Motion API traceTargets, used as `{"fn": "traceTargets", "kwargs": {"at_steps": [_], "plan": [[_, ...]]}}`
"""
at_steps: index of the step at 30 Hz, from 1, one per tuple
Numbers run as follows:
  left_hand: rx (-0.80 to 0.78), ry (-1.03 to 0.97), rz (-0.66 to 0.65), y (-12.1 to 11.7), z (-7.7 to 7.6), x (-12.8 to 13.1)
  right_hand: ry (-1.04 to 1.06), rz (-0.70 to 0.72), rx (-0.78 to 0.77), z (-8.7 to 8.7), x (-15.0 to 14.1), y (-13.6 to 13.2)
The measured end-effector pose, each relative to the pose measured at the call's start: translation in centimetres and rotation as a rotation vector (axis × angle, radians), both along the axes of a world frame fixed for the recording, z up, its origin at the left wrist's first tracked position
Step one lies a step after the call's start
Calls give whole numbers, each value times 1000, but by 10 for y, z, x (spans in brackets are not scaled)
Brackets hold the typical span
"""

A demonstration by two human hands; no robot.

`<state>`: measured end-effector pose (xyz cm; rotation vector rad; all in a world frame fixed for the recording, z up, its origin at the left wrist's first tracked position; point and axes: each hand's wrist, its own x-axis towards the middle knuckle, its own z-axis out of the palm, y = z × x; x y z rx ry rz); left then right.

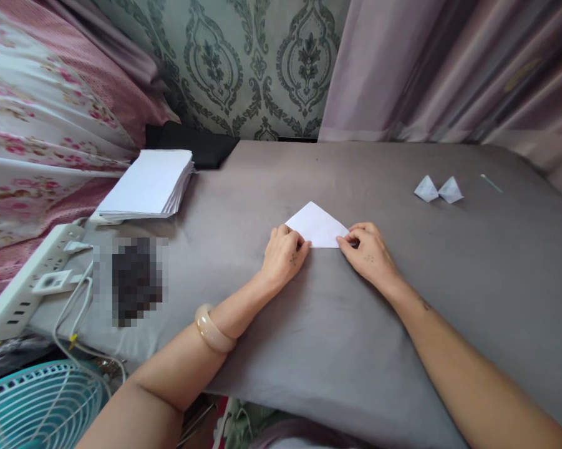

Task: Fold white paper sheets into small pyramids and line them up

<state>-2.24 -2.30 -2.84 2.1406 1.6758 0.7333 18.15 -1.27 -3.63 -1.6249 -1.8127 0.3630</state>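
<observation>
Head view: over grey cloth (299,349), the left hand (283,254) and right hand (368,254) pinch the side corners of white paper (314,226) lying between them. Folding seems underway; the next move likely calls for lined-up edges and a firm crease.

A sheet of paper (319,229) is lying on the tabletop (322,349) between the left hand (284,254) and the right hand (367,253), while two folded paper pieces (426,189) are sitting side by side farther back on the right, a thin stick (491,183) lying to their right. Far left, a paper stack (145,182) is resting before a flat item (199,144), with a power strip (30,274) and a blurred object (138,280) lying nearer and a fan (37,405) sitting below the near-left edge. Behind everything, a wall (257,68) is standing between hanging drapes (51,106) on the left and a curtain (378,68) on the right.
</observation>
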Motion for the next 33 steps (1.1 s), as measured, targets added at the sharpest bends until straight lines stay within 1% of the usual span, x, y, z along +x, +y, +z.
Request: {"fn": "traceTargets", "kwargs": {"at_steps": [5, 10, 13, 16, 20, 22, 25, 27, 28, 32, 33], "plan": [[-7, 11, -6, -1, 0, -1, 1, -16, -30, 0, 1, 1], [18, 125, -29, -2, 8, 3, -15, -19, 2, -2, 0, 0], [43, 216, -98, -1, 10, 6, -52, -21, 29, -4, 2, -2], [34, 273, -201, 2, 7, 7, -76, -18, 75, -7, 7, -4], [30, 307, -233, 4, 2, 5, -112, -19, 153, -2, 6, -10], [40, 315, -239, 4, 2, 5, -204, 43, 195, 4, -2, -16], [33, 318, -233, 3, 4, 6, -350, 243, 173, 13, -20, -28], [18, 282, -208, 4, 5, 5, -420, 263, 149, 18, -30, -37], [14, 247, -170, 5, 6, 3, -445, 261, 142, 19, -34, -41], [-4, 61, 94, 16, 5, -8, -497, 249, 119, 22, -39, -51], [-11, 31, 136, 20, 4, -10, -502, 248, 111, 22, -39, -53]]}}
